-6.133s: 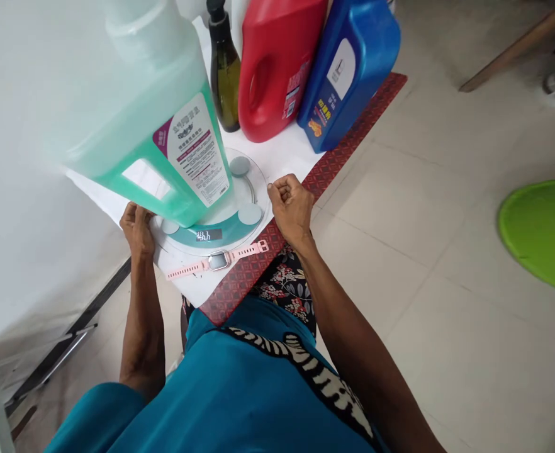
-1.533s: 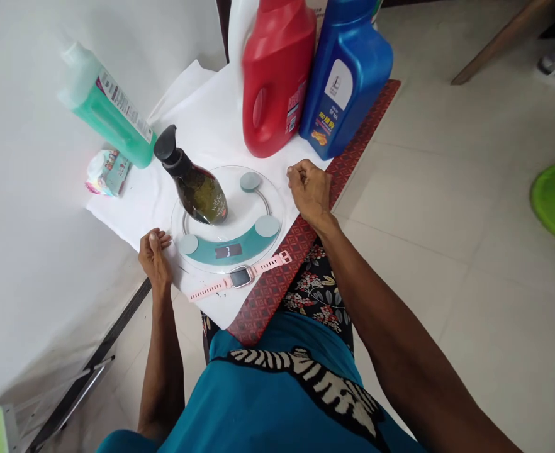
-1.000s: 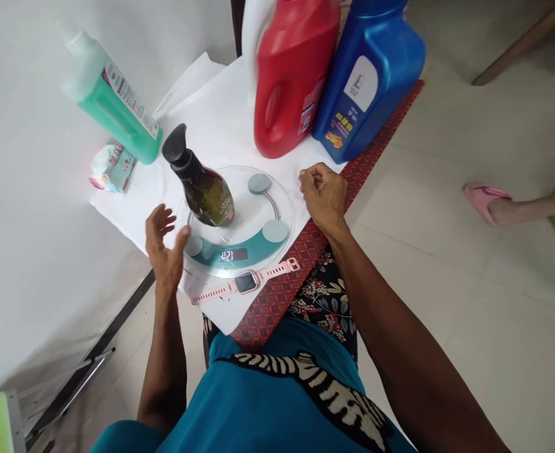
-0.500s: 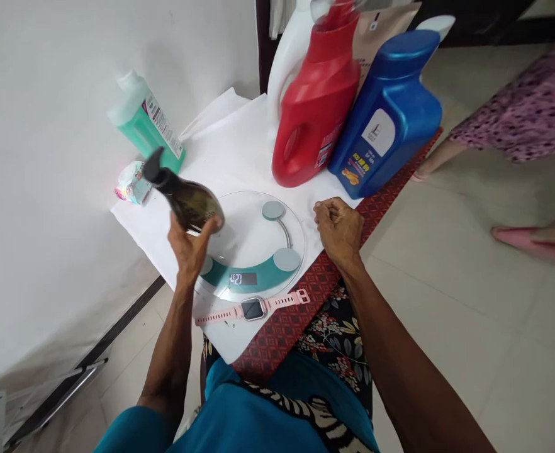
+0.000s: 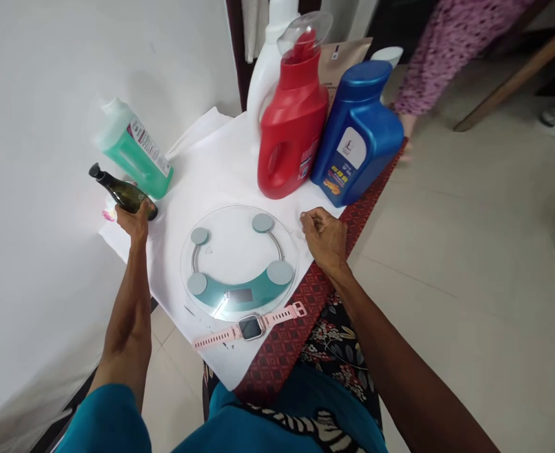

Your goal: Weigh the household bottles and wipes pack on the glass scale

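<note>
My left hand [image 5: 134, 220] is wrapped round a dark green pump bottle [image 5: 124, 194], held tilted at the table's left side. Behind that bottle stands a larger bottle of green liquid [image 5: 140, 154], and a small white and pink packet [image 5: 109, 209] is partly hidden by it. My right hand [image 5: 325, 236] rests closed at the table's right edge; what its curled fingers hold, if anything, is hidden. Between my hands lies a round glass scale [image 5: 230, 251] with a teal display panel. A pink-strapped smartwatch [image 5: 250, 327] lies along the scale's near edge.
At the back right of the table stand a red detergent jug [image 5: 289, 126], a blue bottle [image 5: 357, 138], a white bottle [image 5: 263, 82] and a brown pouch [image 5: 336, 66]. A wall [image 5: 46, 126] borders the left side. Another person's patterned pink clothing [image 5: 440, 56] shows beyond the table.
My left hand has carried the pump bottle leftward, away from above the scale. The scale's lit digits have faded. My right hand remains closed by the edge. The other person has moved.
</note>
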The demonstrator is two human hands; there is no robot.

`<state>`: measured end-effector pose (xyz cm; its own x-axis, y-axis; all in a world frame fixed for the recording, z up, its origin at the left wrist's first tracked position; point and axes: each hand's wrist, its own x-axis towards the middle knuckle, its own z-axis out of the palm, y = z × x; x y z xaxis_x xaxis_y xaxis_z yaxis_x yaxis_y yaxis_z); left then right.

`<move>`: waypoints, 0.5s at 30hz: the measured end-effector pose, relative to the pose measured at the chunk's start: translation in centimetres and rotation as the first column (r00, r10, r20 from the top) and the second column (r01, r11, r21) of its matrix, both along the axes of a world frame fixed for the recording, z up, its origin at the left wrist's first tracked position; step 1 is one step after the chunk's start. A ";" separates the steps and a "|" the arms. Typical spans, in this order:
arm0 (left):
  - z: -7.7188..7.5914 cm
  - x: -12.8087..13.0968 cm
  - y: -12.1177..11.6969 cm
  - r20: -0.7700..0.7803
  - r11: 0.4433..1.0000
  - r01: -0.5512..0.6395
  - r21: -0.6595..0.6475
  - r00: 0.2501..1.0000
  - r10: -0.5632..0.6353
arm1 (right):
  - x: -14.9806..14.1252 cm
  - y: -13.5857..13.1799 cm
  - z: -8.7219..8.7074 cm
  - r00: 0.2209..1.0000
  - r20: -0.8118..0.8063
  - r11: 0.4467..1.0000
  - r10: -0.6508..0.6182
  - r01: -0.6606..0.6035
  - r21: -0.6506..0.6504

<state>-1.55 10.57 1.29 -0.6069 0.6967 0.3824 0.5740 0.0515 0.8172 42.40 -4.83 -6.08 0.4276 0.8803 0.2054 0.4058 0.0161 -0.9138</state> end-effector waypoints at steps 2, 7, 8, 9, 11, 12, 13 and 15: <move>-0.2 -0.4 1.5 -0.005 0.999 -0.040 0.001 0.999 0.040 | 0.0 0.1 0.0 1.000 0.005 1.000 0.004 -0.004 -0.005; 0.5 -0.1 3.9 0.040 0.988 -0.154 -0.011 0.987 0.155 | 0.0 0.2 0.2 1.000 0.011 1.000 0.000 0.000 0.006; 0.7 0.0 3.9 0.036 0.990 -0.142 -0.010 0.989 0.142 | 0.0 0.2 0.3 1.000 0.008 1.000 0.000 0.000 0.009; 0.9 0.2 3.8 0.026 0.991 -0.134 -0.008 0.991 0.134 | 0.0 0.1 0.4 1.000 0.003 1.000 0.002 -0.002 0.011; 1.4 0.7 3.1 -0.003 0.990 -0.138 -0.005 0.990 0.138 | 0.0 0.1 0.5 1.000 -0.009 1.000 0.008 -0.007 0.015; 1.6 1.1 2.7 -0.019 0.989 -0.148 0.002 0.989 0.148 | 0.0 0.1 0.6 1.000 -0.012 1.000 0.011 -0.011 0.017; 1.9 1.7 2.2 -0.039 0.987 -0.159 0.022 0.986 0.160 | 0.0 0.2 0.6 1.000 -0.015 1.000 0.014 -0.014 0.019; 2.3 3.5 1.3 -0.098 0.982 -0.142 0.125 0.983 0.154 | 0.0 0.2 0.6 1.000 -0.015 1.000 0.016 -0.016 0.019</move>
